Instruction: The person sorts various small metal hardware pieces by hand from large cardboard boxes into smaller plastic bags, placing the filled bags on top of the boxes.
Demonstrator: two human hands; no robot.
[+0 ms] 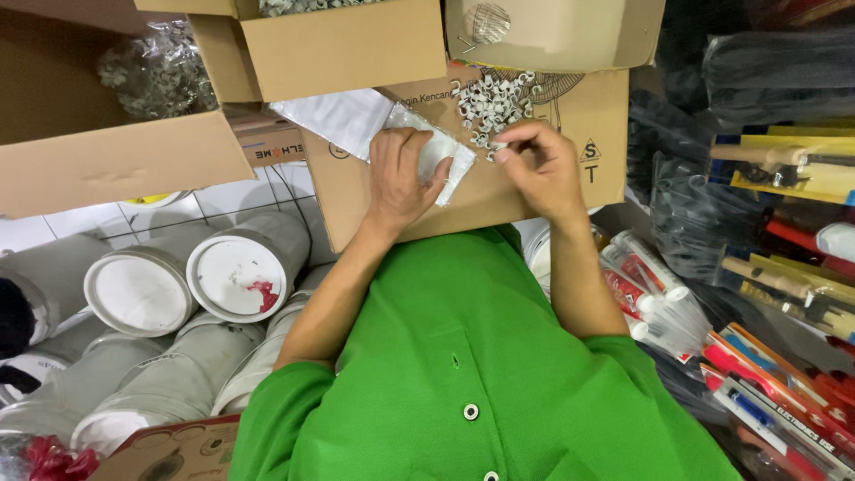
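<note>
**A:** So we're looking at the pile of small white clips (492, 101), loose on top of the flat cardboard box (570, 169) we're using as a counter. Our right hand (539, 169) is at the near edge of the pile, fingertips pinched together on what looks like a clip or two, though they're too tiny to say how many.

**B:** Yeah, and our left hand (399, 178) is spread flat, pressing down on the clear plastic bag (438, 158) just left of the pile. Fingers apart, not gripping, more like pinning it. The bag seems to have white stuff in it already, can't tell for sure.

**A:** Handling-wise we'd guess those clips are light, hard and kinda skittery, easy to scatter. Pinch them between thumb and fingertip, a few at a time. The bag is soft and slick, so we'd take it by the open edge, not the middle.

**B:** Agreed. Around that, there's an open carton (343, 44) above the bag, and another big carton (89, 151) on the left holding a bagged clump of similar clips (158, 71). Below those, a stack of grey rolls with white end caps (236, 276). On the right, sealant tubes (646, 276) and packaged tools (793, 169).
</note>
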